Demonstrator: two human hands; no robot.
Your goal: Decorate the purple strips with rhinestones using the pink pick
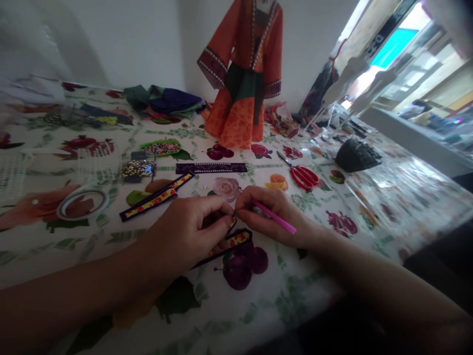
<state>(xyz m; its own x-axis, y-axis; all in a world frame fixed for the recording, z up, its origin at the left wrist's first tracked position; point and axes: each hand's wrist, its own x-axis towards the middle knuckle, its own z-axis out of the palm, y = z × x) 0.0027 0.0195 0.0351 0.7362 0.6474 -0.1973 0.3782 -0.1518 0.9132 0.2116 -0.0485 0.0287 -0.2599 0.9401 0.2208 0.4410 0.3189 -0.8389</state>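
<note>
pink stick (275, 217) pinched in right hand (286, 206); left hand (194, 224) curled over floral strip (239, 239), hold unclear; surface (221, 315) open below, edge well right.

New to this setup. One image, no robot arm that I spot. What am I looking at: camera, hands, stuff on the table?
No machine here: a person works with two bare hands, and a camera worn on their head looks forward and down. That is the only view.

The right hand holds a slim pink stick; its exact type is unclear. The left hand meets it fingertip to fingertip, over a dark-edged floral strip. What the left fingers pinch is hidden.

On the fruit-print tablecloth lie two more floral strips, a dark strip with pale beads, red-handled scissors and a green tray of beads. Behind stands a small orange-red outfit.
</note>
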